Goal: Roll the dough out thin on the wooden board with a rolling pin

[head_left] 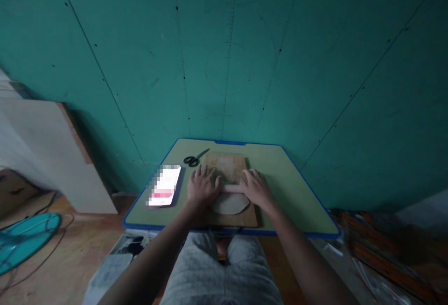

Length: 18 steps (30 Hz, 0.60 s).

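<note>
A pale rolling pin point(231, 188) lies crosswise over a wooden board point(229, 161). My left hand point(203, 186) is on the pin's left end, with its fingers pointing forward. On the other end rests my right hand point(256, 187), its fingers over the pin and its thumb toward the middle. Just on my side of the pin, a flat, rounded sheet of dough point(230, 204) is spread on the board. The pin's two ends are hidden under my hands.
The board sits on a small table point(294, 202) with a blue rim. Black-handled scissors point(192, 160) lie beyond my left hand. A phone point(165, 186) with a lit screen is at the left. A green wall point(224, 62) stands behind the table.
</note>
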### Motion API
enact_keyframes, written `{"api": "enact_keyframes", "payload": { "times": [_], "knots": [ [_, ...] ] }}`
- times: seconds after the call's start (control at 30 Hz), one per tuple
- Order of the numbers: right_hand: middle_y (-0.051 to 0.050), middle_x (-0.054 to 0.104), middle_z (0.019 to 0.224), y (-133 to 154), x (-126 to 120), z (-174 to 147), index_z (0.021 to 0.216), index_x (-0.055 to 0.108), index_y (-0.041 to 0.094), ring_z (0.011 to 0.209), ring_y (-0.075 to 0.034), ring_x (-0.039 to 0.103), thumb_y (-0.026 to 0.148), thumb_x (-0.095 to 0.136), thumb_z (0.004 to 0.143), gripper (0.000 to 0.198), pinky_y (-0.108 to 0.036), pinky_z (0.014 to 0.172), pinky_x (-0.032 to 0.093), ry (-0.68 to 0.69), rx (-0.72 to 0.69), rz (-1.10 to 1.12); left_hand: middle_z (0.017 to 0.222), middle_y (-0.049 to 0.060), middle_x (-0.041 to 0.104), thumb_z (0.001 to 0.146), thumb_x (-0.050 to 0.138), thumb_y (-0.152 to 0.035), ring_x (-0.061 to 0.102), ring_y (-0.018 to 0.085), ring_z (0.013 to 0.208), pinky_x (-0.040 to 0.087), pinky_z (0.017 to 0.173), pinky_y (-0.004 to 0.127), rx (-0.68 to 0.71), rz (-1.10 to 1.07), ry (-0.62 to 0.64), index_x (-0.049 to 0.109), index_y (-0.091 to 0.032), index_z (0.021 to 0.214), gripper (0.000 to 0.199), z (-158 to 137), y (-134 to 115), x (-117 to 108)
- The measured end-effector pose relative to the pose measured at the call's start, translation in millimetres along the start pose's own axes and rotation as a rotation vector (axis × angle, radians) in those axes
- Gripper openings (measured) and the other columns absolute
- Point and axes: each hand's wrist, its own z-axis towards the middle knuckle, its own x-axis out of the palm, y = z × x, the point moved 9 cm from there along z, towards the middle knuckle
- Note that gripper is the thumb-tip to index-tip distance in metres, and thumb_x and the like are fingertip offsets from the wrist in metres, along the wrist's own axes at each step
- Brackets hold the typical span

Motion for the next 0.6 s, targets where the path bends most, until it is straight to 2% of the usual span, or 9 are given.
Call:
{"api": "enact_keyframes", "payload": {
  "times": [0.1, 0.27, 0.43, 0.6],
  "knots": [
    [-0.013, 0.061, 0.125, 7.3, -3.6, -16.6, 0.128, 0.058, 0.017, 0.118, -0.024, 0.053, 0.033, 0.038, 0.097, 0.040, -0.036, 0.101, 0.037, -0.010, -0.056, -0.027, 0.137, 0.015, 0.056, 0.097, 0.040, -0.036, 0.045, 0.036, 0.131, 0.036, 0.103, 0.052, 0.001, 0.061, -0.037, 0.067, -0.021, 0.116, 0.037, -16.7, -3.1, -7.0],
    [-0.015, 0.054, 0.139, 18.5, -7.6, -47.5, 0.136, 0.054, 0.014, 0.127, -0.027, 0.049, 0.038, 0.034, 0.099, 0.049, -0.039, 0.105, 0.038, -0.009, -0.120, -0.043, 0.132, 0.012, 0.059, 0.098, 0.039, -0.037, 0.051, 0.031, 0.122, 0.040, 0.100, 0.050, 0.087, 0.061, -0.074, 0.062, -0.023, 0.124, 0.037, -38.2, -8.7, -13.1],
    [-0.019, 0.051, 0.142, 24.1, -3.6, -81.5, 0.144, 0.044, 0.007, 0.123, -0.031, 0.051, 0.041, 0.041, 0.096, 0.058, -0.043, 0.101, 0.043, -0.033, -0.113, -0.024, 0.114, 0.014, 0.065, 0.096, 0.045, -0.045, 0.056, 0.031, 0.108, 0.039, 0.101, 0.052, 0.170, 0.112, -0.131, 0.061, -0.017, 0.122, 0.041, -62.4, -12.2, -17.9],
    [-0.021, 0.050, 0.142, 28.4, 4.2, -106.7, 0.145, 0.040, 0.006, 0.126, -0.033, 0.049, 0.044, 0.044, 0.095, 0.063, -0.046, 0.103, 0.043, -0.123, -0.149, 0.003, 0.121, 0.020, 0.061, 0.093, 0.049, -0.051, 0.051, 0.037, 0.118, 0.033, 0.106, 0.056, 0.255, 0.198, -0.205, 0.058, -0.010, 0.126, 0.054, -84.6, -17.0, -19.0]
  ]
}}
